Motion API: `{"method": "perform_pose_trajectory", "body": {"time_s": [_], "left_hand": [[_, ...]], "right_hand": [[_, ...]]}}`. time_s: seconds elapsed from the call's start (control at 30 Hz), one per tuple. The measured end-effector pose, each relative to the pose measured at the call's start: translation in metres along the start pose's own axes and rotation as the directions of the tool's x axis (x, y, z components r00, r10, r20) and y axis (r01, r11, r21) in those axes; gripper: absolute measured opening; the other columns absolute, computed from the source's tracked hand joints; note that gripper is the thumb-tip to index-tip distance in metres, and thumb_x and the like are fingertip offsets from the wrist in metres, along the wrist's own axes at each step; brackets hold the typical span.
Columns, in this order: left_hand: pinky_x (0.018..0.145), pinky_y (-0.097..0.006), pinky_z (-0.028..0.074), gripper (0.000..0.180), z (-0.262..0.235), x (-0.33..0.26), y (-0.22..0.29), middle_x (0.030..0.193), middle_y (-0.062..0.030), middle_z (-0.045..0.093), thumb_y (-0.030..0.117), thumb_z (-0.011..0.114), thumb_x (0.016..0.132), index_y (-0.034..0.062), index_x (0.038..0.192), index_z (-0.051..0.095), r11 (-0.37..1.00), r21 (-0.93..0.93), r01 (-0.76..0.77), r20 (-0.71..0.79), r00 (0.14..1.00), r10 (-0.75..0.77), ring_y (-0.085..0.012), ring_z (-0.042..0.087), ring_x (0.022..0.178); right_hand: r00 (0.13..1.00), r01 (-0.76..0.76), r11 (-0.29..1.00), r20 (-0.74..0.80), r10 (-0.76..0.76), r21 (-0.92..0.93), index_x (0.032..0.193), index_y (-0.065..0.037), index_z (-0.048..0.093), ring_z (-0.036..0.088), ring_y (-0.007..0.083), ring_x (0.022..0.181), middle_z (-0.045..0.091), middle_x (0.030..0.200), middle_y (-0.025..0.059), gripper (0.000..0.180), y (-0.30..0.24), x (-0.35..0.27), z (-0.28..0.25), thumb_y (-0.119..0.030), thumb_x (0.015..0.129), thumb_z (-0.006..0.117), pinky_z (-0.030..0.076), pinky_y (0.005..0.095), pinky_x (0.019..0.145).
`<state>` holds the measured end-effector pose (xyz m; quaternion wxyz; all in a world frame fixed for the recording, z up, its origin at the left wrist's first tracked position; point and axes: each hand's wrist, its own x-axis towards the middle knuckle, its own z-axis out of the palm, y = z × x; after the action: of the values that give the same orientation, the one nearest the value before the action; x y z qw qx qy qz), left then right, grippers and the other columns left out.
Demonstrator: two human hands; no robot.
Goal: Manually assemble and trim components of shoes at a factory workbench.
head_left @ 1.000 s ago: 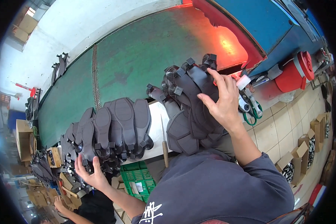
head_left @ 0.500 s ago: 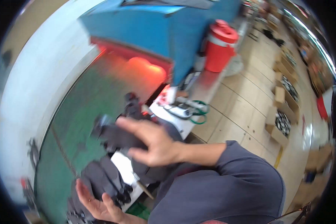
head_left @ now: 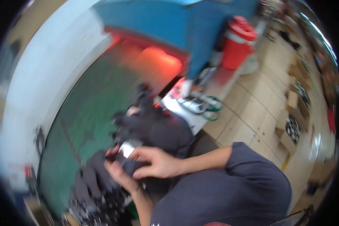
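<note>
Frame heavily blurred; detail limited.

- Landmark: green belt (head_left: 94,113), running away toward a blue housing (head_left: 184,30) with an orange-red glow (head_left: 154,62) at its mouth.
- A small dark piece (head_left: 126,160), likely a shoe part, with a pale patch showing just above it, is held at the near edge of the belt, between both hands. Its exact shape cannot be made out.
- Right hand (head_left: 156,162): fingers curled over the piece from the near side, grasping it.
- Left hand (head_left: 120,175): cupped beneath the piece, thumb raised against it, supporting it from below.
- A heap of dark soles (head_left: 158,130) is seen just beyond the hands, at the belt's near edge. More dark soles (head_left: 90,180) lie in a row on the belt's near-left part.
- Off the belt's right side: white counter (head_left: 184,113) with green-handled scissors (head_left: 211,109); further off, a red drum (head_left: 237,43) on the tiled floor.

Risks, as judged:
- The piece is held by fingertips above a crowded stack; a slip could drop it among the soles, where like colours would hide it.
- The heap beside the hands looks loosely piled; a nudge from the right forearm could topple it onto the belt.
- The scissors lie near the elbow's path and could be snagged.
</note>
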<state>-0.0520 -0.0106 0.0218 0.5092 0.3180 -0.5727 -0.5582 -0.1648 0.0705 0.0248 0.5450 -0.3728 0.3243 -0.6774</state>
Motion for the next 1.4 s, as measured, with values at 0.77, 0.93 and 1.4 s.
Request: {"method": "perform_pose_trajectory", "body": {"time_s": [0.77, 0.93, 1.4], "left_hand": [[0.096, -0.03, 0.043, 0.063, -0.005, -0.008, -0.012, 0.12, -0.0088, 0.056, 0.016, 0.079, 0.077, -0.0023, 0.129, 0.049, 0.956, -0.021, 0.292, 0.255, 0.926, -0.277, -0.0176, 0.057, 0.11], [0.096, -0.032, 0.044, 0.072, 0.012, -0.018, 0.0, 0.118, -0.01, 0.058, 0.019, 0.082, 0.068, -0.0063, 0.128, 0.051, 0.978, 0.145, 0.148, 0.277, 0.943, -0.183, -0.0193, 0.058, 0.108], [0.095, -0.033, 0.043, 0.075, 0.057, -0.049, 0.015, 0.115, -0.0127, 0.057, 0.022, 0.085, 0.065, -0.008, 0.125, 0.052, 0.9, 0.309, -0.308, 0.474, 0.87, 0.135, -0.0217, 0.056, 0.107]], "right_hand": [[0.974, -0.088, 0.872, -0.224, -0.025, -0.482, 0.109, 0.0, 0.059, 0.053, 0.0033, 0.072, 0.06, 0.083, 0.0008, 0.017, -0.011, -0.005, -0.032, -0.012, 0.098, 0.056, 0.045, 0.0224, 0.06], [0.976, 0.083, 0.882, -0.142, -0.167, -0.463, 0.136, -0.003, 0.05, 0.057, 0.0122, 0.103, 0.06, 0.113, 0.0071, 0.044, -0.027, 0.004, -0.04, -0.006, 0.093, 0.06, 0.049, 0.0288, 0.09], [0.985, 0.164, 0.981, -0.034, -0.168, -0.099, 0.121, -0.004, 0.06, 0.056, 0.0092, 0.101, 0.063, 0.106, 0.0023, 0.028, -0.045, -0.037, -0.049, -0.013, 0.095, 0.055, 0.044, 0.0269, 0.093]]}}
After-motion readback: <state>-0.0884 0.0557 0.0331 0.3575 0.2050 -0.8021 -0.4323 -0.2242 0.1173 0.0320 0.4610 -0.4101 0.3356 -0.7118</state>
